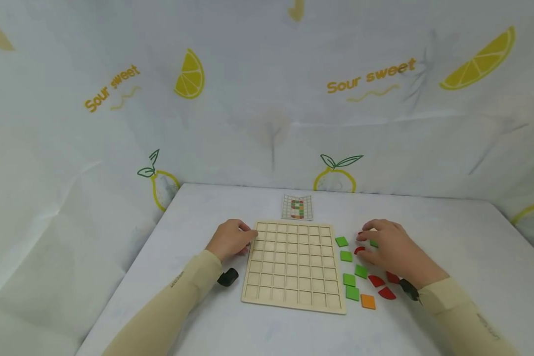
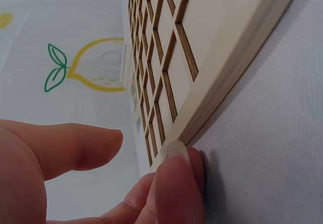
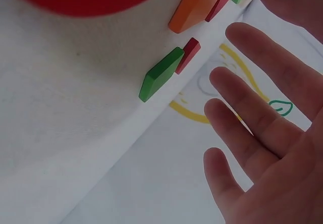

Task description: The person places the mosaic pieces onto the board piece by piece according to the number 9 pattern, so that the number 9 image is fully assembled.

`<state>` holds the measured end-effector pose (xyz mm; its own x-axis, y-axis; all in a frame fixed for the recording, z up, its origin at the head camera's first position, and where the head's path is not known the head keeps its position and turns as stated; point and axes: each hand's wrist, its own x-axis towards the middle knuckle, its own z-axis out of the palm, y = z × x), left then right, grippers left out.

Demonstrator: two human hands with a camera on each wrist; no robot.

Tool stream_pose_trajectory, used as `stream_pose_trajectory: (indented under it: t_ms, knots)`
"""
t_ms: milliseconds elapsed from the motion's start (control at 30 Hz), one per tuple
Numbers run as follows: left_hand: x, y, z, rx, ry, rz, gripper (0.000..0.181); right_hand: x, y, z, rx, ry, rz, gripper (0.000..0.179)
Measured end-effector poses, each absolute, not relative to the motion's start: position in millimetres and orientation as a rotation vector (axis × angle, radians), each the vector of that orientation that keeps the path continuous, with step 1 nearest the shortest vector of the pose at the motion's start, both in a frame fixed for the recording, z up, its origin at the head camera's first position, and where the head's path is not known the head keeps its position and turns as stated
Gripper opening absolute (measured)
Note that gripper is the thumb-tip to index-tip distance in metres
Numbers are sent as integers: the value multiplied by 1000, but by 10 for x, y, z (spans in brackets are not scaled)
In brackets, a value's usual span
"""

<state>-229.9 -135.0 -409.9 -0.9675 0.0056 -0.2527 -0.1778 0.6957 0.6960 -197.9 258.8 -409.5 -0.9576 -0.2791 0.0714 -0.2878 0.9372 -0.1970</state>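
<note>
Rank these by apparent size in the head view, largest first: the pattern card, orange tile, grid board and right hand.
1. Grid board
2. Right hand
3. Pattern card
4. Orange tile

The card lies farther back, so this ranks appearance only.

Around my right hand [image 1: 393, 249] I count at least six flat green squares [image 1: 349, 280], five red quarter-circles [image 1: 387, 293] and one orange square [image 1: 368, 301]; left of it, one pale wooden gridded board [image 1: 292, 267], one printed card [image 1: 297, 207].
</note>
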Motion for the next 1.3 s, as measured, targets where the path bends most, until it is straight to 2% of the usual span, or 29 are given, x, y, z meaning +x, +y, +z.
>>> stream_pose_trajectory:
  t_ms: [667, 1300]
  knots:
    - [-2307, -1367, -4133, -116, 2629, 1205, 19, -2007, 2619, -4120, 556, -3084, 265, 19]
    - [-2277, -1363, -4177, -134, 2642, 1259, 16, -2017, 2574, -4077, 517, -3120, 320, 18]
